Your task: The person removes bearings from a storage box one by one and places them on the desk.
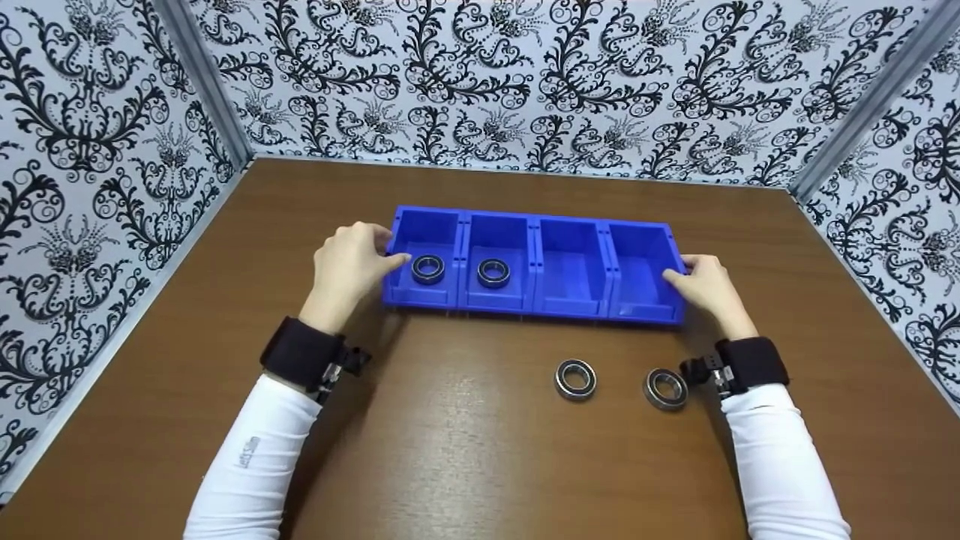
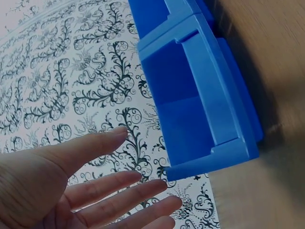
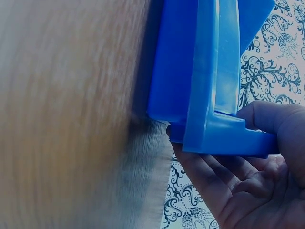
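Blue plastic forms the main item, a row of four open-fronted rectangular bins (image 1: 571,306), positioned at the middle of the brown wood-grain tabletop (image 1: 450,450). Whether its base fully touches the surface cannot be determined.

Left hand (image 1: 352,259): at the left end of the row. Grip is spread, thumb apart from the fingers; in the left wrist view the fingertips lie just beside the end wall, and contact cannot be confirmed.

Right hand (image 1: 709,285): at the right end. Grip is pinching the end wall, thumb over the rim, fingers against the outer side.

Contents, from the left: the first compartment holds a round black-and-silver metal bearing (image 1: 428,280); the second holds a matching ring-shaped bearing (image 1: 493,283). Both lie flat.

Two further units lie in front of the row, well apart from it: a silver-rimmed round bearing (image 1: 591,381), and, to its right, another dark-faced metal bearing (image 1: 682,390), near the black right wristband (image 1: 754,364).

White sleeves (image 1: 255,457) cover both forearms. White panels with black scrollwork (image 1: 525,90) stand behind and on both sides.
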Demonstrator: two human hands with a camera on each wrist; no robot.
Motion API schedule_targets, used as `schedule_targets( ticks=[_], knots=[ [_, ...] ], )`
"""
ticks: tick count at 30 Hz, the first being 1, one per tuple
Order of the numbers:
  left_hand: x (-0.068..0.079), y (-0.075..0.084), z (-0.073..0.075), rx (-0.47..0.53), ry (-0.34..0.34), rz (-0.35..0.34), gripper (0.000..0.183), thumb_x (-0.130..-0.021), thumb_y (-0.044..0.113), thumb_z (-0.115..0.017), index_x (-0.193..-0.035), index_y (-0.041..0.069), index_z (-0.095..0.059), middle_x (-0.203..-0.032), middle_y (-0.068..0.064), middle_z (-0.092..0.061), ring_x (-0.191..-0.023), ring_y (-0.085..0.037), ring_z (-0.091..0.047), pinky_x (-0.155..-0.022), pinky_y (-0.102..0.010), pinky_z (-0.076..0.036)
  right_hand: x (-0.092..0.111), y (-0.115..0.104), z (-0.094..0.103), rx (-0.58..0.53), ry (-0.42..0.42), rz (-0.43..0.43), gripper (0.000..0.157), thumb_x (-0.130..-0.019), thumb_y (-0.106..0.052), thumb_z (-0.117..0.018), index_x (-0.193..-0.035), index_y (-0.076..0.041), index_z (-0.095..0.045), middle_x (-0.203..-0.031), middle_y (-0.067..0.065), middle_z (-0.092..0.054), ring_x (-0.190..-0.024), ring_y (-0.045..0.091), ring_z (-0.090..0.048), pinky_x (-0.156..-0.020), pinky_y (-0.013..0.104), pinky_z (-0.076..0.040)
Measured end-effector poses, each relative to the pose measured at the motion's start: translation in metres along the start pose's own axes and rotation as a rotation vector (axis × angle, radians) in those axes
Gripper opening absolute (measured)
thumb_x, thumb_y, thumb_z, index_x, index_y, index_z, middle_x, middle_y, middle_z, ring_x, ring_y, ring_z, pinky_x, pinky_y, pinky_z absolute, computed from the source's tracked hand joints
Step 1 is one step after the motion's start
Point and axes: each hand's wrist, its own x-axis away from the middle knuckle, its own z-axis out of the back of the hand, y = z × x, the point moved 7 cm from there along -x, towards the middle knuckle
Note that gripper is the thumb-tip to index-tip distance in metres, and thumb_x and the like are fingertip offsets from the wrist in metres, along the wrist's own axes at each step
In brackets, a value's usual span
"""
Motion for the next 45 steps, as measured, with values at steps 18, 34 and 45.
schedule_targets(
  ticks=[18,34,45],
  knots=[
    [0.011,0.038,0.002,-0.034,-0.037,-0.105,0.053,-0.087,0.041,-0.079,-0.128,0.009,-0.071,-0.126,-0.014,-0.074,-0.109,-0.039,-0.073,-0.082,-0.056,-0.059,0.000,0.003,0.000,0.017,0.002,-0.005,0.049,-0.095,-0.018,-0.055,-0.130,0.016,-0.059,-0.121,0.038,-0.066,-0.095,0.030,-0.071,-0.069,0.013,-0.044],
    [0.011,0.068,-0.004,0.011,-0.095,-0.239,0.049,-0.087,0.036,-0.080,-0.128,0.011,-0.072,-0.123,-0.011,-0.076,-0.115,-0.034,-0.072,-0.093,-0.055,-0.057,0.002,0.002,-0.001,0.001,0.001,-0.015,0.049,-0.096,-0.017,-0.055,-0.131,0.018,-0.058,-0.123,0.039,-0.065,-0.100,0.034,-0.069,-0.072,0.014,-0.044],
    [0.007,0.082,-0.010,0.018,-0.096,-0.342,0.047,-0.087,0.030,-0.081,-0.128,0.010,-0.072,-0.125,-0.010,-0.075,-0.118,-0.029,-0.071,-0.097,-0.051,-0.057,0.001,0.002,0.000,0.026,-0.012,-0.009,0.051,-0.097,-0.020,-0.055,-0.134,0.016,-0.057,-0.126,0.038,-0.064,-0.105,0.039,-0.068,-0.078,0.024,-0.049]
  ],
)
